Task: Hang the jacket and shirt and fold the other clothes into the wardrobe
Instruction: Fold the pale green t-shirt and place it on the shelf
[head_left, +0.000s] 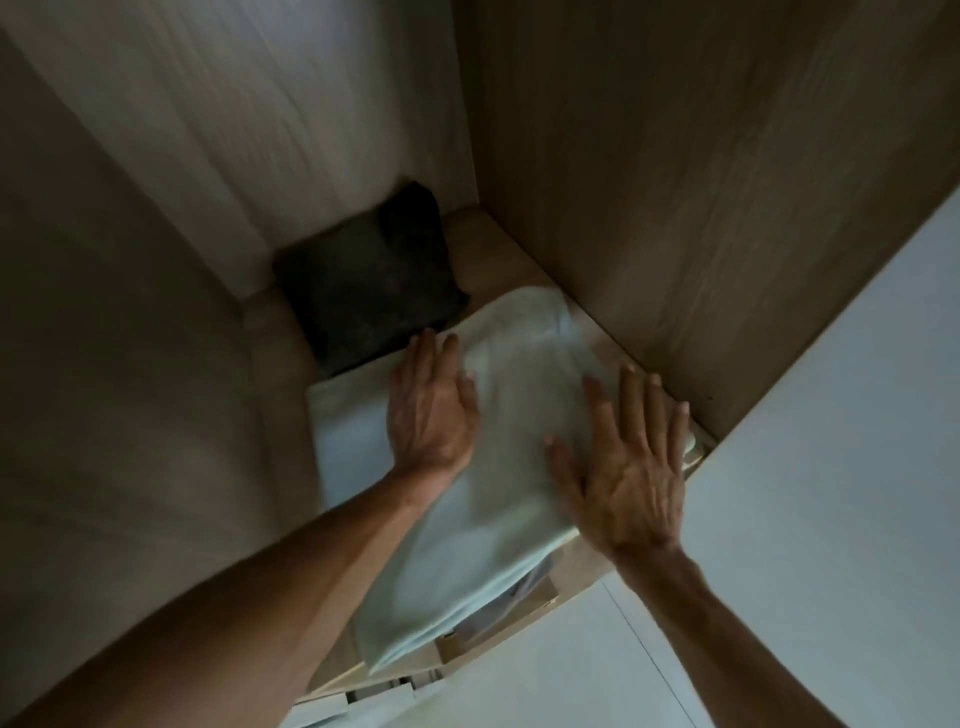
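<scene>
A folded pale white garment (511, 415) lies on the wooden wardrobe shelf (478, 244), its near end hanging past the shelf's front edge. My left hand (431, 410) rests flat on its left part, fingers spread. My right hand (628, 467) presses flat on its right part, close to the wardrobe's side wall. Behind the white garment sits a folded dark grey garment (369, 280), against the back panel. Another pale folded piece (348, 436) shows under my left hand, to the left.
The wardrobe's wooden right wall (701, 182) and pale back panel (260, 130) enclose the shelf. A white door (831, 441) stands open on the right. Drawer fronts (395, 691) show below the shelf edge.
</scene>
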